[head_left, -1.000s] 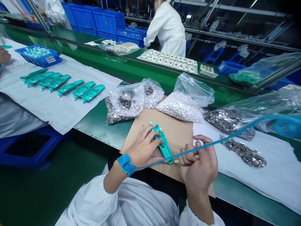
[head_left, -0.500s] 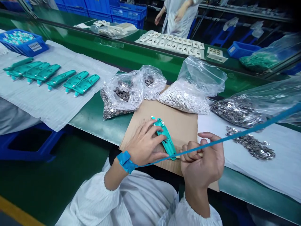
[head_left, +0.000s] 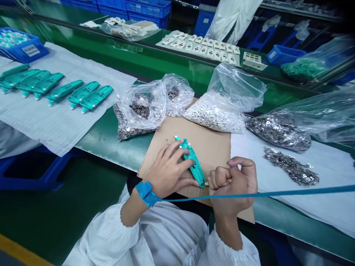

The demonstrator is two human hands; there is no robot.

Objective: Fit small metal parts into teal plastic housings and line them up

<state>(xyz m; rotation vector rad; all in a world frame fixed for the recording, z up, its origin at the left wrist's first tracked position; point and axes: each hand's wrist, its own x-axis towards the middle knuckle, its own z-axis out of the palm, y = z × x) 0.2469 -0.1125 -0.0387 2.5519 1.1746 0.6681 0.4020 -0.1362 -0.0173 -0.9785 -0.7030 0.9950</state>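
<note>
My left hand [head_left: 169, 170] presses down on a teal plastic housing [head_left: 192, 162] that lies on a brown cardboard sheet [head_left: 210, 144]; its fingers curl over the part. A blue wrist strap [head_left: 146, 193] sits on that wrist, and its blue cord [head_left: 277, 193] runs off to the right. My right hand [head_left: 235, 181] is closed in a fist at the near end of the housing, holding a thin pale stick-like tool whose tip meets the housing; most of the tool is hidden in the fist.
Clear bags of small metal parts [head_left: 141, 111] [head_left: 219, 114] [head_left: 280, 129] lie behind the cardboard, with a loose pile [head_left: 291, 170] at right. A row of teal housings [head_left: 55, 88] rests on white sheeting at left. A blue bin [head_left: 19, 46] and white parts [head_left: 202, 44] lie beyond.
The view has tilted down. The blue cord has dropped from above my right hand to below it. My right fist has closed tighter at the housing's end.
</note>
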